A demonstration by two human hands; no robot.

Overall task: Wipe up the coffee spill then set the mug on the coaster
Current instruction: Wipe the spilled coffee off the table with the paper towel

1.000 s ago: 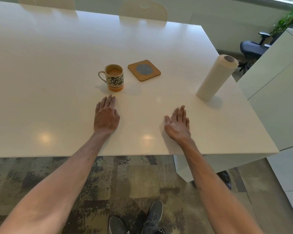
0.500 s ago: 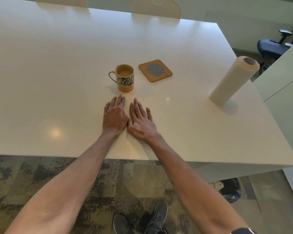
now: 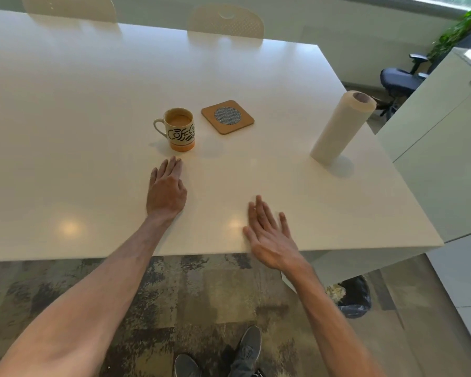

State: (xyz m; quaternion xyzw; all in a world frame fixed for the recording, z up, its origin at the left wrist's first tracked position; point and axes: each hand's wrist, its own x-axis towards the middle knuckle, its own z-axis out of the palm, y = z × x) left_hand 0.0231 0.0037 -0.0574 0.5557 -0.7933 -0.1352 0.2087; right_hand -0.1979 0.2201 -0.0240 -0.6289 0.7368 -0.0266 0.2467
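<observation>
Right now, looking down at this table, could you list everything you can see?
table: 1, white, centre
mug: 1, cream with orange base, coffee inside, on the table
coaster: 1, brown with grey centre, right of mug, not touching
paper towel roll: 1, white, upright, table's right side
chairs: 2, cream, far side
office chair: 1, dark, far right
cabinet: 1, white, right
shoes: 2, grey, bottom
left hand: 1, flat on table before mug
right hand: 1, open, at near edge

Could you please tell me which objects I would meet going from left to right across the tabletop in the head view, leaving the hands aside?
mug → coaster → paper towel roll
</observation>
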